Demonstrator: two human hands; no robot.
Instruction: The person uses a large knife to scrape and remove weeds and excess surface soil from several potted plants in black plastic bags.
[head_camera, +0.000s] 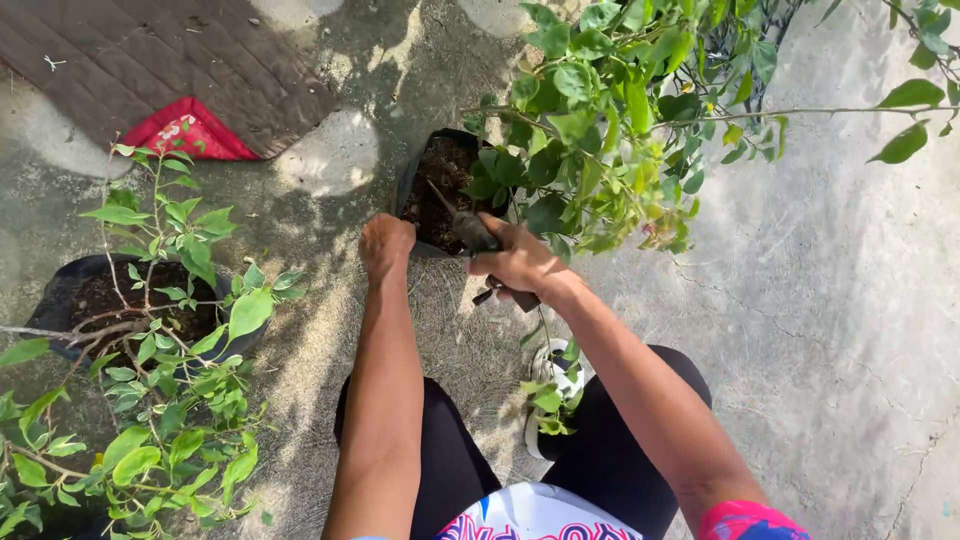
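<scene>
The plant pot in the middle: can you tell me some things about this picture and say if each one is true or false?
1. The right hand holds a dark tool over the soil. True.
2. The left hand is up in the air. False: it grips the rim of the black pot.
3. The plant has green leaves. True.
4. The mat lies on grass. False: it lies on the concrete ground.

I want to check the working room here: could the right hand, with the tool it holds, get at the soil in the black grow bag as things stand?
Probably yes. The right hand has its grip on a tool whose tip already sits over the soil, and the leafy branches hang to the right, not across it.
</scene>
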